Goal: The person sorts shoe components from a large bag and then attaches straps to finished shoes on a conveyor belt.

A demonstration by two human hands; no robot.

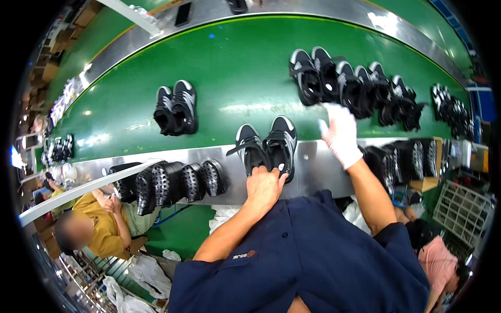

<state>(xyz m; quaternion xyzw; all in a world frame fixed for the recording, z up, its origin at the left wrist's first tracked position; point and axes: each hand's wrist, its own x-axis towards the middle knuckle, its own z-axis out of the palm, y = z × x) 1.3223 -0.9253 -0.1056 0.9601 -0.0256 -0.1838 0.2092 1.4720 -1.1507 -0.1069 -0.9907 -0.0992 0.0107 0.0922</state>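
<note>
A pair of black and grey sneakers (282,141) stands on the metal ledge at the belt's near edge, toes pointing away from me. My bare left hand (262,188) is closed on their heel collars, its fingertips hidden inside the openings. My right hand (341,134), in a white glove, hovers over the belt's near side with thumb and fingers apart and nothing visible in it. Just beyond it, a cluster of similar sneakers (350,87) stands on the green belt, some with straps loose. Another pair of sneakers (183,107) sits on the belt to the left.
Black perforated shoe forms (166,182) line the ledge at left, with more dark forms (416,158) at right. A white bar (88,193) slants across the left. Co-workers sit at lower left and lower right. A wire rack (464,211) stands at right.
</note>
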